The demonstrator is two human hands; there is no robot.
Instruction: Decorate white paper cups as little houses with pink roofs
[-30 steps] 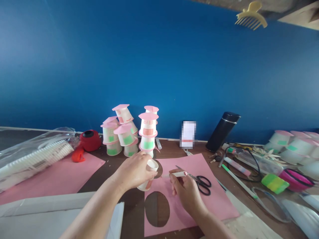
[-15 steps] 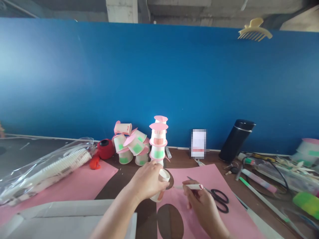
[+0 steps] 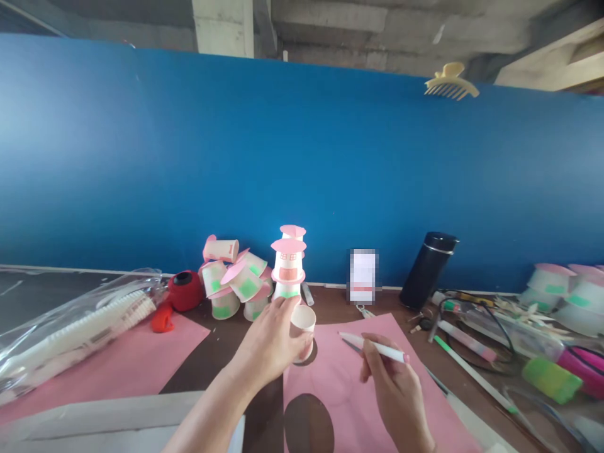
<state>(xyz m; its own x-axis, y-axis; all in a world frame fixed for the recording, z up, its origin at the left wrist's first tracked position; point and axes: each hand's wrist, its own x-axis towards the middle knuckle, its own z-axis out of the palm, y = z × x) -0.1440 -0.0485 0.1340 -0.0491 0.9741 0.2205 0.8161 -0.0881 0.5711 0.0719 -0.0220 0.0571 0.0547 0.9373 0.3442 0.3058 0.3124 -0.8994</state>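
My left hand (image 3: 271, 340) is closed around a white paper cup (image 3: 303, 318), its open mouth facing up and toward me. The cup is above the pink paper sheet (image 3: 340, 371), beside the edge of a cut-out hole. In my right hand (image 3: 394, 387) is a white pen (image 3: 387, 350), gripped as for writing, its tip pointing left over the sheet. A faint curved line shows on the paper. Most of the scissors is hidden behind my right hand. Directly behind the cup rises a stack of decorated cups (image 3: 289, 267) with pink paper discs.
More decorated cups (image 3: 245, 283) are piled left of the stack. A bag of cups (image 3: 94, 333) and a red tape-like roll (image 3: 185, 290) lie farther left. White cardboard (image 3: 189, 415) is at the front. A black bottle (image 3: 429, 270), a green-ended stick (image 3: 472, 371) and cables are on the right.
The cup in my left hand has been raised and tilted, its mouth now facing me more. My right hand has moved slightly, and the pen now slants. The view has shifted right.
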